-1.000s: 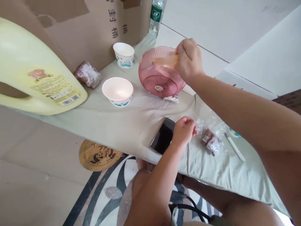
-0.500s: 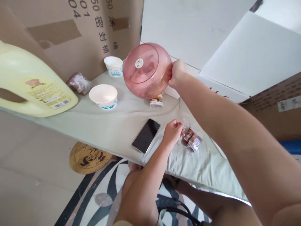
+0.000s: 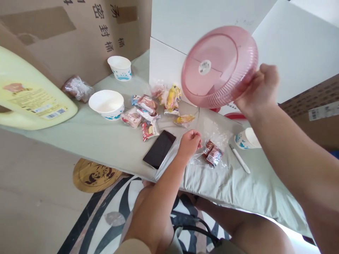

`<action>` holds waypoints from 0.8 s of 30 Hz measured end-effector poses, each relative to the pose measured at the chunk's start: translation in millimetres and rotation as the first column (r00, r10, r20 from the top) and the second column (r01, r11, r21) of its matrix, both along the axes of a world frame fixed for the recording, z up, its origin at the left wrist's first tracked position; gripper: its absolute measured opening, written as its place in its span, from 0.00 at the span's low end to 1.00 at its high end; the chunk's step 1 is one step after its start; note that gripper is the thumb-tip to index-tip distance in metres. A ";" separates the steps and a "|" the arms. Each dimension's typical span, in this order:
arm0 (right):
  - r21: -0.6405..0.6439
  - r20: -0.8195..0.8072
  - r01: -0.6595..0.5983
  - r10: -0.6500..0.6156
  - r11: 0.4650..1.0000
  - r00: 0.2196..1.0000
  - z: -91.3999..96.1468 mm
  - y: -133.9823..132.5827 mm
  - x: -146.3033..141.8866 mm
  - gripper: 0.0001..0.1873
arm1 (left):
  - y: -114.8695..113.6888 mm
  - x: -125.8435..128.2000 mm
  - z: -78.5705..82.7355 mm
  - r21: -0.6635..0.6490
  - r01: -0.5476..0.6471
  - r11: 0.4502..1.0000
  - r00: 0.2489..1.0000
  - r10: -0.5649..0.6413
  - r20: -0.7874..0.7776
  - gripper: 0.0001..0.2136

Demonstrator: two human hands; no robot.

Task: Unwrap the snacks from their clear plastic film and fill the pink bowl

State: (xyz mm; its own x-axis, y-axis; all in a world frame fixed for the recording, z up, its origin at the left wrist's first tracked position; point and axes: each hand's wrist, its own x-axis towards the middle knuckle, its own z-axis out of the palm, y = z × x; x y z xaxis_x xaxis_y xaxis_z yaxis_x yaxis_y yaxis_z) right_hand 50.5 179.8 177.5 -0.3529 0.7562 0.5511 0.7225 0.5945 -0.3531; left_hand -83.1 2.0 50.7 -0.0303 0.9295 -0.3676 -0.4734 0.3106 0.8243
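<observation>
Pink bowl (image 3: 219, 67) tipped, base facing camera, right hand (image 3: 261, 90) gripping rim.

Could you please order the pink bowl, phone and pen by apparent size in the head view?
1. pink bowl, though it is held up nearer the camera, so its lead is exaggerated
2. phone
3. pen

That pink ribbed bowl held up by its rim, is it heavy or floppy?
Probably light: the right hand holds the pink bowl up by its rim alone. Likely stiff: the gripped rim shows no bending.
</observation>
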 end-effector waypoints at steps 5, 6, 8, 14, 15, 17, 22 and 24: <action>-0.098 -0.067 0.145 -0.152 0.985 0.986 -13.2 -55.7 54.1 0.17 | 0.6 4.4 -5.5 0.046 -0.014 0.999 0.998 0.016 -0.058 0.06; -0.089 0.050 0.139 -0.135 0.986 0.990 -17.9 -62.2 58.5 0.17 | 1.2 6.4 -8.0 0.051 -0.011 0.999 0.997 0.015 -0.080 0.05; -0.078 0.259 0.102 -0.078 0.992 0.963 -27.6 -69.1 65.1 0.16 | 2.2 10.3 -13.5 0.052 0.010 0.999 0.992 -0.004 -0.126 0.05; -0.132 0.533 0.012 0.061 0.991 0.844 -58.3 -68.0 79.6 0.12 | 2.4 10.2 -21.1 0.210 0.018 0.978 0.771 0.120 -0.626 0.04; -0.145 0.561 0.016 0.068 0.989 0.825 -63.3 -68.7 80.8 0.12 | 2.5 9.1 -21.2 0.229 0.026 0.973 0.713 0.143 -0.687 0.06; -0.165 0.598 0.033 0.073 0.986 0.798 -72.2 -71.0 81.8 0.13 | 2.8 8.6 -22.1 0.229 0.082 0.970 0.643 0.124 -0.756 0.10; -0.159 0.591 0.051 0.054 0.986 0.805 -82.7 -73.2 73.6 0.14 | 0.6 26.3 -33.3 0.172 0.441 0.881 0.607 -0.152 -0.780 0.15; -0.137 0.600 0.052 0.041 0.989 0.799 -81.1 -72.7 64.6 0.14 | -1.6 37.4 -39.4 0.192 0.575 0.796 0.564 -0.214 -0.798 0.14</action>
State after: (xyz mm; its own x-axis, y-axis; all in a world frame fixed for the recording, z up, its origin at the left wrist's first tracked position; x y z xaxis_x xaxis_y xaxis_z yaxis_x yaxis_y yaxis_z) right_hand 115.0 107.0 96.4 -0.5730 0.8109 0.1190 0.8195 0.5682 0.0741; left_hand -45.7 0.3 11.3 0.2988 0.9543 -0.0070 0.4008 -0.1188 0.9084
